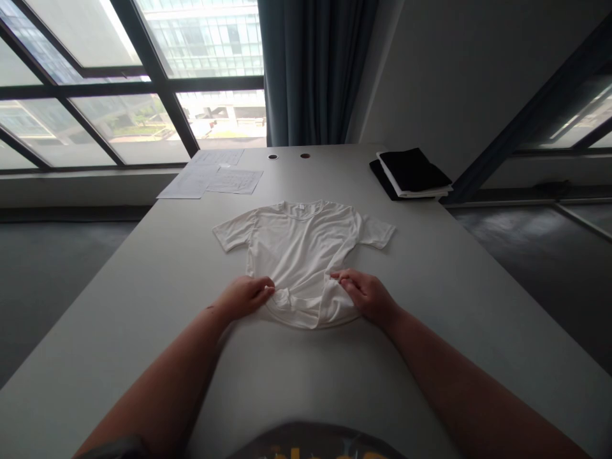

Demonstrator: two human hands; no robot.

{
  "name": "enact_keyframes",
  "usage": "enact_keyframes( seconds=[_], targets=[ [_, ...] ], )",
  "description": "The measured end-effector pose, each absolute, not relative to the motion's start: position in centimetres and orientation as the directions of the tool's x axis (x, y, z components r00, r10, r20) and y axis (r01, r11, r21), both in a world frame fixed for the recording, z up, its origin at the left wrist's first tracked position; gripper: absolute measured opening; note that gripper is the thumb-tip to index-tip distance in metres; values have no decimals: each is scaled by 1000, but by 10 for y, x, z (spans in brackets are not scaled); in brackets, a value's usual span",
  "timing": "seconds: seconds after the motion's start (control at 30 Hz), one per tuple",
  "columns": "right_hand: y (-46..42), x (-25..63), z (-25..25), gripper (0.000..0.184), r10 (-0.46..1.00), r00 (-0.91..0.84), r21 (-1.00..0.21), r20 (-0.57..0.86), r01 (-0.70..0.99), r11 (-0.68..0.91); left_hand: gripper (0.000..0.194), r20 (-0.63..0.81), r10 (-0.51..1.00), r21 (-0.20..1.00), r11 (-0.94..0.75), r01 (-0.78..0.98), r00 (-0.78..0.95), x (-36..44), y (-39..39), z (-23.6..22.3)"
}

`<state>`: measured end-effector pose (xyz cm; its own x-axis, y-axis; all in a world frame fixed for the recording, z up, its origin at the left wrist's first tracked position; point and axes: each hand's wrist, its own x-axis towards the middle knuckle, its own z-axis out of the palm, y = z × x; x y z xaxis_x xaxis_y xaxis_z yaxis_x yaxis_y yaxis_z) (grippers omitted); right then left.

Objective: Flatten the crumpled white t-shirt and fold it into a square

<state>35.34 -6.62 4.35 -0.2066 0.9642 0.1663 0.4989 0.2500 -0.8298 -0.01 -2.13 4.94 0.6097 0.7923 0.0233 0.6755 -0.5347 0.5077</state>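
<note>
A white T-shirt (301,245) lies spread on the grey table (430,306), collar away from me and sleeves out to both sides. Its near hem is bunched and wrinkled. My left hand (246,296) is closed on the hem's left corner, fingers pinching the cloth. My right hand (366,294) grips the hem's right part, fingers curled into the fabric. Both forearms reach in from the bottom of the view.
Sheets of paper (210,178) lie at the table's far left. A stack of black and white folded items (411,173) sits at the far right. Two small round holes (288,155) mark the table's back edge. Windows and a dark curtain (310,70) stand behind.
</note>
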Motion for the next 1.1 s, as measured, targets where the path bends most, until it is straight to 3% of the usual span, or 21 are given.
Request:
enact_keyframes(
  seconds=[0.23,0.3,0.43,0.5,0.57,0.7,0.87,1.1],
  targets=[
    [-57,385,38,32,972,-222,-612,81,758,225,43,-43,787,463,-530,710,615,-20,-16,68],
    [-57,391,36,30,945,-316,-559,89,770,309,49,-86,767,492,-522,697,636,-22,-16,75],
    [-54,385,34,29,879,-381,-456,286,753,475,57,-161,701,575,-505,644,694,-22,-20,82],
    [-52,378,34,23,848,-418,-469,327,707,529,55,-164,705,577,-499,647,690,-20,-20,80],
    [-51,373,33,17,837,-454,-502,305,670,546,49,-80,777,527,-499,688,624,-18,-17,73],
    [-48,374,34,21,856,-447,-461,260,721,517,49,206,849,366,-528,766,487,-20,3,46],
    [-46,390,34,34,908,-352,-336,225,847,412,58,19,937,235,-344,909,350,-32,23,15],
    [-40,406,21,26,959,-196,-244,206,938,244,60,-67,948,183,-294,938,310,-34,11,16]
  ],
)
